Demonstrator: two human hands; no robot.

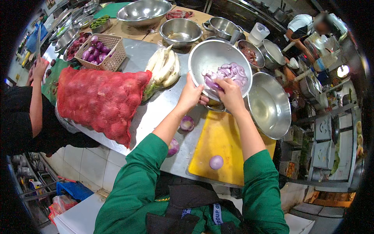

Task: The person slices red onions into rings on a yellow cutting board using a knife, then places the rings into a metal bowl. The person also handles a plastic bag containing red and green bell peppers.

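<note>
My left hand (189, 94) grips the near rim of a tilted steel bowl (210, 56) holding sliced purple onion (228, 73). My right hand (230, 91) reaches over the rim into the bowl, fingers bunched on onion slices. Below lies a yellow cutting board (220, 146) with a peeled onion half (216, 162) on it. Two more onion pieces (187, 123) lie on the steel counter left of the board, one beside my left sleeve.
A red mesh sack of onions (99, 101) and bagged white radishes (164, 67) lie left. A basket of purple onions (99, 48) and several steel bowls (269, 105) surround. One person stands at left (37, 78), another at far right (302, 27).
</note>
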